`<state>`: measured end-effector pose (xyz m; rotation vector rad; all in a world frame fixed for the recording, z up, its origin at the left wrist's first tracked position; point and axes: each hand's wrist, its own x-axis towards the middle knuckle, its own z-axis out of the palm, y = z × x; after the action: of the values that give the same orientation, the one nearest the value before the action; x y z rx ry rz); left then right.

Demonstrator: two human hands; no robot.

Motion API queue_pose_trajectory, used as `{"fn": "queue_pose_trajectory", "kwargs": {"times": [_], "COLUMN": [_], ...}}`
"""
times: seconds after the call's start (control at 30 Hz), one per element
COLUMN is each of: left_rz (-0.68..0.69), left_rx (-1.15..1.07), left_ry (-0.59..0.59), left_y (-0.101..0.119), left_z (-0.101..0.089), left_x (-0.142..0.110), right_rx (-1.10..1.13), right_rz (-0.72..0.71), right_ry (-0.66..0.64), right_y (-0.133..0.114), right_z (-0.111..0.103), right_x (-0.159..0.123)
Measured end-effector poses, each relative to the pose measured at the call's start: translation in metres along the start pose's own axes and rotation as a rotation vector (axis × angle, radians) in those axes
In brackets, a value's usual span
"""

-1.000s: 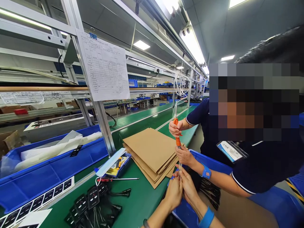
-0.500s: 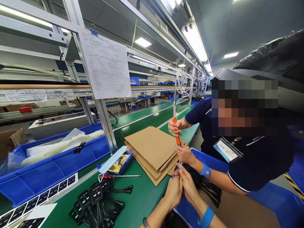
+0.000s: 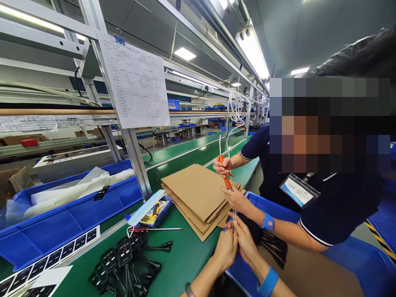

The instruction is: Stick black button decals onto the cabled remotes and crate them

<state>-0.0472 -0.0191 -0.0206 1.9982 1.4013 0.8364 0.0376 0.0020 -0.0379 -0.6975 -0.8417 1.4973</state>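
Note:
My left hand [image 3: 227,248] and my right hand [image 3: 245,240] are close together at the bench edge, fingers pinched. Between them they hold a thin pale strand [image 3: 234,215], which rises toward a co-worker's hands; whether it is a cord or a tube I cannot tell. Just above, the co-worker grips an orange-handled tool [image 3: 227,181] with one hand [image 3: 220,167]. The co-worker's other hand [image 3: 236,199] is around its lower end and hides the tip. A white cord or tube [image 3: 228,142] loops up behind the tool.
Brown cardboard sheets [image 3: 198,189] are stacked on the green bench [image 3: 185,255]. Black cabled devices [image 3: 123,255], a screwdriver [image 3: 163,229] and a small blue tray [image 3: 163,212] are left. A large blue bin [image 3: 93,210] stands behind; another blue bin [image 3: 244,276] is below my hands.
The co-worker's orange-handled tool has tilted, its top shifting left, and both of their hands have moved slightly left. My own hands have stayed nearly in place.

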Motion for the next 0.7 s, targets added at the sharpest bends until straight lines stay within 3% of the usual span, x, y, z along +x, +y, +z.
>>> {"fn": "queue_pose_trajectory", "kwargs": {"times": [0.17,0.47,0.7], "left_rz": [0.028,-0.034,-0.042], "left_rx": [-0.035,-0.118,-0.222], "left_ry": [0.027,0.041,0.04], "left_y": [0.006,0.012,0.023], "left_z": [-0.003,0.0,0.0], "left_x": [0.005,0.006,0.015], "right_rx": [-0.01,-0.028,-0.197], "right_rz": [-0.063,-0.038,-0.111], "right_ry": [-0.03,-0.019,-0.005], "right_y": [-0.003,-0.013,-0.024], "right_z": [-0.002,-0.003,-0.006], "right_x": [0.005,0.003,0.008]}}
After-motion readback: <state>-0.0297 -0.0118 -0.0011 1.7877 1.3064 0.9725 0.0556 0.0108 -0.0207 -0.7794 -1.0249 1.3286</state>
